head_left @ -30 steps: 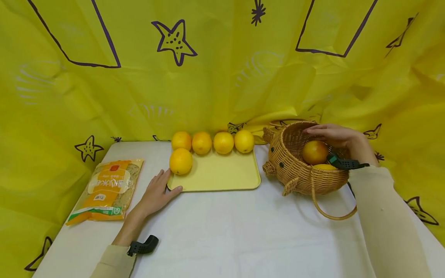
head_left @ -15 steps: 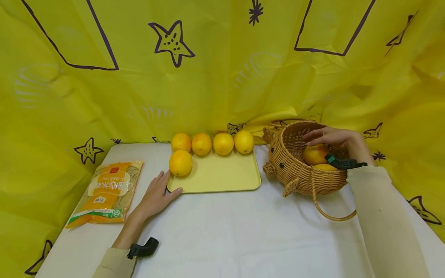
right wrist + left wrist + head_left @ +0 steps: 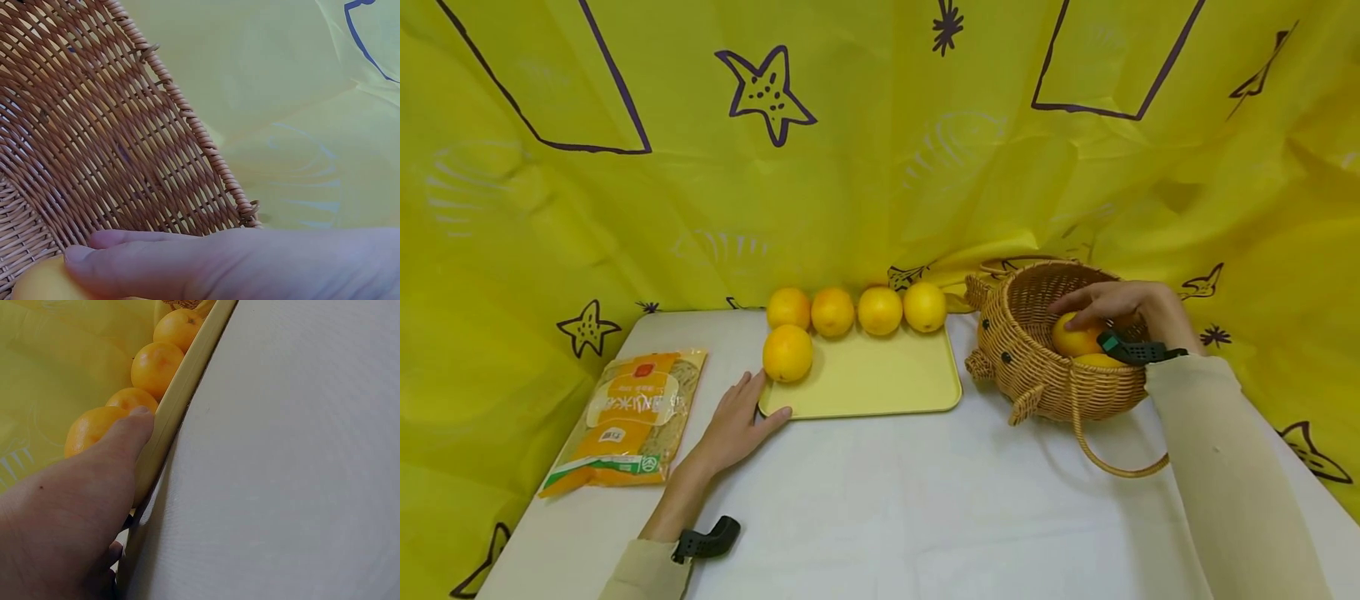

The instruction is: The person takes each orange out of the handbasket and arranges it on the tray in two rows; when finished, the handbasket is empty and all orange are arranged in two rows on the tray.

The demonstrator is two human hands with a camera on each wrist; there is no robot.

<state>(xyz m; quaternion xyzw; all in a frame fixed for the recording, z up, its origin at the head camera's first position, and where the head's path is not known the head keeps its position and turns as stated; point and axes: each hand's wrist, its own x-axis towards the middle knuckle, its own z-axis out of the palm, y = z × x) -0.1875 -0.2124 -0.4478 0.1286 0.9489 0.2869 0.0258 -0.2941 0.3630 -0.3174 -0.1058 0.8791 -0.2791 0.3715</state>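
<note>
My left hand (image 3: 733,429) holds the near left corner of a pale yellow tray (image 3: 887,375), thumb over the front rim and fingers along the left side. Several oranges (image 3: 880,311) line the tray's back edge, and one more orange (image 3: 787,353) sits in front at the left. To the right, my right hand (image 3: 1116,304) reaches into a pig-shaped wicker basket (image 3: 1093,398) and grips an orange (image 3: 1067,340) from above with thumb and fingers. Beside it in the basket, a second yellow fruit (image 3: 1097,360) is partly hidden. The right wrist view shows the thumb against the orange (image 3: 47,281).
A plastic food bag (image 3: 625,421) lies at the left of the white tabletop (image 3: 925,500). One basket handle (image 3: 1120,473) hangs toward the front. A yellow patterned cloth (image 3: 850,167) hangs behind and around the table.
My right hand has lowered onto the orange in the basket, its thumb and fingers closing round it. The left hand stays at the tray corner.
</note>
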